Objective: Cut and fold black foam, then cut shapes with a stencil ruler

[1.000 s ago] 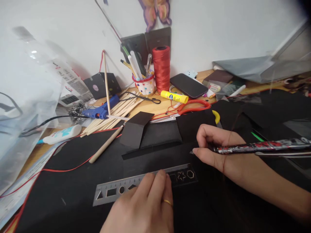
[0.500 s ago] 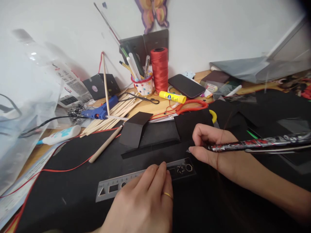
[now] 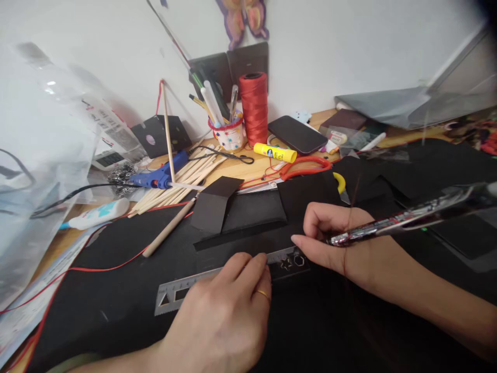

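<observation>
On the black sheet (image 3: pixel 116 290) lies a clear plastic stencil ruler (image 3: pixel 205 280) with cut-out shapes, tilted slightly up to the right. My left hand (image 3: pixel 229 305) presses down on its middle with the fingers close together, covering part of the scale. My right hand (image 3: pixel 330 233) is closed in a pinch round a patterned black, red and white pen (image 3: pixel 392 220), just by the ruler's right end. Fingers hide the pen's tip. A folded black card piece (image 3: pixel 217 207) sits beyond the ruler, and a wooden-handled tool (image 3: pixel 169 230) lies to its left.
Behind are a blue glue gun (image 3: pixel 159 176), wooden sticks (image 3: pixel 186 181), a pen cup (image 3: pixel 229 135), a red thread spool (image 3: pixel 254 111), a yellow glue stick (image 3: pixel 275 153), a phone (image 3: pixel 298 134) and red-handled scissors (image 3: pixel 306 167). Red cord (image 3: pixel 104 269) crosses the left side.
My right hand has moved slightly left and closer to the ruler's right end, and the pen's back end is raised. My left hand and the ruler have shifted slightly up in view.
</observation>
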### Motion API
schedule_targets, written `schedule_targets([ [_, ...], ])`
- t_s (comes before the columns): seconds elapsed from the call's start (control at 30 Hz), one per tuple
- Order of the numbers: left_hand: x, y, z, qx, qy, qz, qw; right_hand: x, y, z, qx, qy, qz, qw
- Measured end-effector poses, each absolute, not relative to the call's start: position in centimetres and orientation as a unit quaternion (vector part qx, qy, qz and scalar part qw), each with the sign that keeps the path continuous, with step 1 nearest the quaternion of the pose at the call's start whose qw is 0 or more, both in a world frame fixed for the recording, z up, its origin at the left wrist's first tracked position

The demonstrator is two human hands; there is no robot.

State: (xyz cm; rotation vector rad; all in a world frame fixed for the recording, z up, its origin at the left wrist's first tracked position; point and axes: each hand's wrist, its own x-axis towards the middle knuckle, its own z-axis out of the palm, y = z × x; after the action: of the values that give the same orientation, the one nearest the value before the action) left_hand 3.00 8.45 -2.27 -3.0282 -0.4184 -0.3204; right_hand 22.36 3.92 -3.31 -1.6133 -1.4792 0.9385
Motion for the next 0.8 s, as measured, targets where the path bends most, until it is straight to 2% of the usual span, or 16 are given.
schedule_targets([
  [0.23, 3.2, 8.0, -2.3, -0.981, -0.125, -0.135, 0.064, 21.8, 4.0, -3.4, -0.640, -0.590, 0.380, 0.314],
  [0.53, 3.2, 7.6, -2.7, -0.988, -0.104, -0.084, 0.076, 21.5, 4.2, -3.8, -0.646, -0.613, 0.353, 0.286],
  [0.67, 3.1, 7.8, -2.6, -0.992, -0.095, -0.065, 0.041, 21.6, 4.1, -4.3, -0.637, -0.638, 0.314, 0.297],
  [0.8, 3.1, 8.1, -2.6, -0.993, -0.080, -0.068, 0.060, 21.6, 4.1, -4.8, -0.624, -0.659, 0.269, 0.321],
])
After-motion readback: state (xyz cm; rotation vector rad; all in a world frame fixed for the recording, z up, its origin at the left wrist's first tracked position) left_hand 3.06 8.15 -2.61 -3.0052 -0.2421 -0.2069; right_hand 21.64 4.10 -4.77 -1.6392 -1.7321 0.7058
